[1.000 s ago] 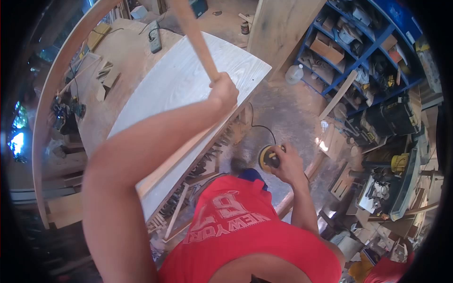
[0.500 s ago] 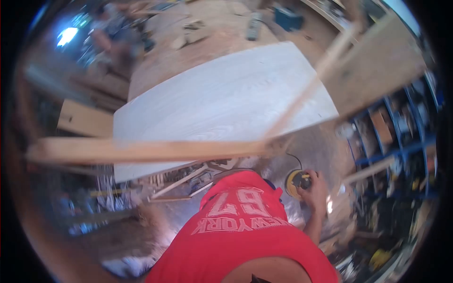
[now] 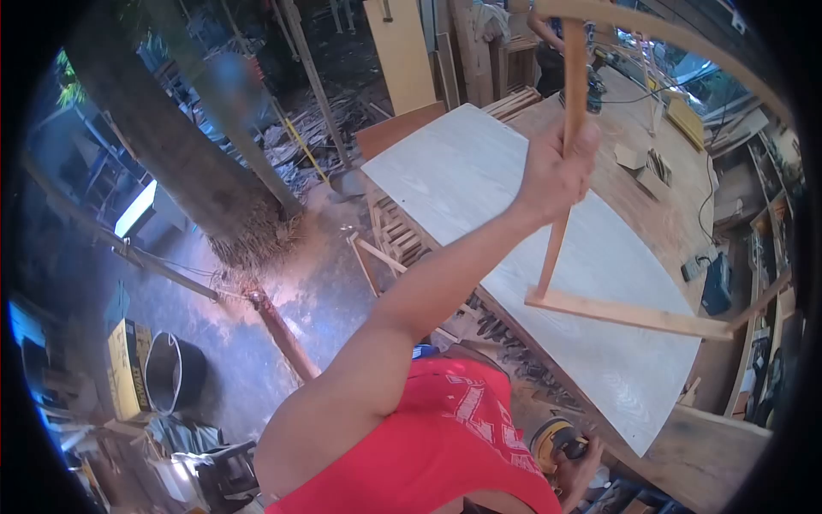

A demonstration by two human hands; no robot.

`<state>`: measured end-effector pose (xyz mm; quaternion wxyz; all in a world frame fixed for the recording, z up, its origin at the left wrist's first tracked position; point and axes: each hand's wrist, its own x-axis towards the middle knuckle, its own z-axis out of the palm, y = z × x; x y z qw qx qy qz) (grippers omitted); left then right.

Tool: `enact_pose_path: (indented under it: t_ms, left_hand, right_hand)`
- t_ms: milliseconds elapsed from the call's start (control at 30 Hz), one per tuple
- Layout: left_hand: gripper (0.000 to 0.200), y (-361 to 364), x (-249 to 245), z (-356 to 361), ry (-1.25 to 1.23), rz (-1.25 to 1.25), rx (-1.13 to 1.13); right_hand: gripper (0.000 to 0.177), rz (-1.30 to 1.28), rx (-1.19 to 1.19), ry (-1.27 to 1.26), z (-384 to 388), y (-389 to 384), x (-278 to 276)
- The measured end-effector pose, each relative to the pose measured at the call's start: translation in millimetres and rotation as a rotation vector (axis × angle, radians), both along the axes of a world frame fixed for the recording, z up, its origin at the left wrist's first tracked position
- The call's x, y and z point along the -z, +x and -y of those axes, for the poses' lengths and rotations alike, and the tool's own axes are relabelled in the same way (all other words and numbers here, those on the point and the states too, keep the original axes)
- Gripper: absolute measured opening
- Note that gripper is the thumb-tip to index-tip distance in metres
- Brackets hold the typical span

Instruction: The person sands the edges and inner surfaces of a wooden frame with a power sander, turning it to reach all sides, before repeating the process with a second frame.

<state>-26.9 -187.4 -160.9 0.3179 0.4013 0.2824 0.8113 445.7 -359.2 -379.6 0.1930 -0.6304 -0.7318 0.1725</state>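
Observation:
My left hand (image 3: 556,167) is raised in front of me with its fingers wrapped round one bar of a light wooden frame (image 3: 629,313). The frame hangs tilted above a large white panel (image 3: 454,180) with one curved edge. Low at the right, my right hand (image 3: 584,463) grips a yellow and black sander (image 3: 550,439) beside my red shirt. The panel lies on a wooden worktable (image 3: 612,128), and the raised left arm hides part of its near edge.
Folded cardboard (image 3: 642,171) and a blue case (image 3: 717,284) are on the table side. A person (image 3: 548,51) stands beyond it. At the left are a tree trunk (image 3: 184,150), a black bucket (image 3: 175,375) and a yellow box (image 3: 128,368). Wood pieces lie under the panel.
The view has swung left, bringing the tree trunk and bucket into sight. The frame has shifted from low across the view to the upper right, and my left arm now shows clearly.

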Motion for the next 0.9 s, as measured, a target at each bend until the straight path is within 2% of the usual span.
enact_pose_path:
  t_ms: [67, 100, 133, 200, 233, 367, 433, 500, 667, 733, 900]
  left_hand:
    - [0.032, 5.3, 21.8, -12.5, 0.018, -0.226, -0.160]
    - [0.029, 2.2, 34.2, -16.7, -0.021, -0.164, -0.069]
    - [0.031, 6.4, 35.2, -16.2, -0.059, -0.128, -0.085]
    - [0.032, 8.0, 46.2, -13.4, -0.093, -0.180, -0.065]
    - [0.034, 9.3, 53.6, -15.8, -0.025, -0.259, -0.070]
    - [0.041, 34.3, 51.1, -39.0, -0.007, -0.258, 0.022]
    - [0.045, 18.3, 62.2, -32.1, 0.020, -0.254, 0.061]
    - [0.043, 14.8, 62.1, -44.5, 0.031, -0.411, 0.127]
    - [0.047, 10.4, 66.3, -55.3, -0.030, -0.389, 0.208]
    - [0.049, 12.1, 67.2, -51.9, -0.029, -0.462, 0.139]
    - [0.049, 16.8, 75.5, -62.6, 0.041, -0.460, 0.050]
  right_hand:
    - [0.062, -0.021, -0.060, -0.087, -1.7, -4.2, -10.3]
    - [0.063, -0.048, -0.015, -0.076, -3.1, -21.9, -24.0]
    - [0.062, 0.038, -0.010, -0.127, -8.9, -37.4, -49.2]
    - [0.059, 0.116, 0.034, -0.144, -14.9, -60.0, -84.7]
    - [0.059, 0.157, 0.032, -0.115, -21.0, -65.5, -95.2]
    - [0.057, 0.125, -0.086, -0.018, -62.6, -93.4, -133.8]
    - [0.057, 0.135, -0.136, -0.008, -67.6, -127.4, -130.6]
    - [0.057, 0.145, -0.187, 0.001, -87.5, -151.4, -134.8]
    - [0.063, 0.187, -0.309, -0.002, -151.3, -221.1, -128.8]
    - [0.062, 0.231, -0.327, -0.006, -181.4, -243.4, -113.4]
    - [0.061, 0.355, -0.371, -0.078, -214.4, -279.8, -100.7]
